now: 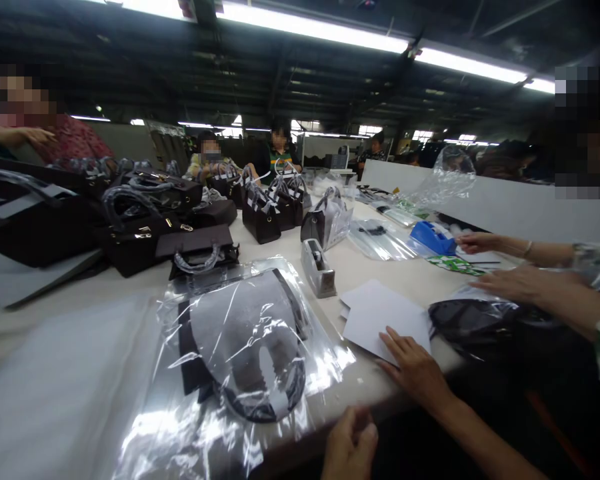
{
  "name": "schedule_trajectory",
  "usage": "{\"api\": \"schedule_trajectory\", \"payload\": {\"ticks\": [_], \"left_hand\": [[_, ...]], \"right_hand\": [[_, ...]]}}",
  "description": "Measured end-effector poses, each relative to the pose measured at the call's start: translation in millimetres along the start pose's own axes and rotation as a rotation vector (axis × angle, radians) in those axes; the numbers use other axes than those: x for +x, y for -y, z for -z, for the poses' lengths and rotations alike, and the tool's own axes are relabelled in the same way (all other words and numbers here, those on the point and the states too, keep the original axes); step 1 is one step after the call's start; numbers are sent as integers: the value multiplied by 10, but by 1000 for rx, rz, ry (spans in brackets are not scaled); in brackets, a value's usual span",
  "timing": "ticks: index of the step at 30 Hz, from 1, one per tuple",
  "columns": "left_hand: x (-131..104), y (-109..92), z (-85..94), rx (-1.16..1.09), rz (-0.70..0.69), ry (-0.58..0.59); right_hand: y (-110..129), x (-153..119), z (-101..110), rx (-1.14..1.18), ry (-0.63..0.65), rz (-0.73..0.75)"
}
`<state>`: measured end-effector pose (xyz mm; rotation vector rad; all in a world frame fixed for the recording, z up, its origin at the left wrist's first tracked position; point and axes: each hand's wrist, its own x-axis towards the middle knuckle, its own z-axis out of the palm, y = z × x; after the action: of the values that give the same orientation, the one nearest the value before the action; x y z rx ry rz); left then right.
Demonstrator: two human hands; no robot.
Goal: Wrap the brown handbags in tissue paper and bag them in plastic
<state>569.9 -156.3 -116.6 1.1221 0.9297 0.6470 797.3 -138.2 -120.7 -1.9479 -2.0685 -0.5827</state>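
My right hand rests on a small stack of white paper sheets, its fingers stretched out over the near corner. At the table's front edge, my left hand hovers with loosely curled fingers; nothing shows in it. To its left lies a dark handbag inside a clear plastic bag, flat on the table, with pale sheet material over its front and a handle loop towards me. A grey tape dispenser stands beyond, between the wrapped bag and the papers.
Several dark handbags with wrapped handles crowd the left and back. A co-worker's hands work at right, near a blue tape dispenser and a dark bag. Clear plastic sleeves lie at centre back. White sheeting covers the left front.
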Motion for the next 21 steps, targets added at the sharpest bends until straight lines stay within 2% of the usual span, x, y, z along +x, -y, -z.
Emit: {"api": "schedule_trajectory", "payload": {"ticks": [3,7,10,12,14,16,18,21], "left_hand": [[150,42,-10,-35,35,45],[142,-30,79,-29,33,69],[188,-95,48,-42,82,86],[296,-126,-59,-179,163,26],[464,-150,-216,-439,227,-128],[671,-181,-371,-659,228,-267],[885,-228,-480,-768,183,-300],[1143,-316,-536,-876,131,-278]], "right_hand": [[-3,126,33,36,66,-30],[-36,229,127,90,175,-46],[-85,260,149,152,233,-91],[-110,265,133,165,216,-139],[-119,260,105,160,184,-162],[-114,249,76,148,175,-155],[-110,234,52,143,177,-140],[-136,211,28,185,163,-124]]}}
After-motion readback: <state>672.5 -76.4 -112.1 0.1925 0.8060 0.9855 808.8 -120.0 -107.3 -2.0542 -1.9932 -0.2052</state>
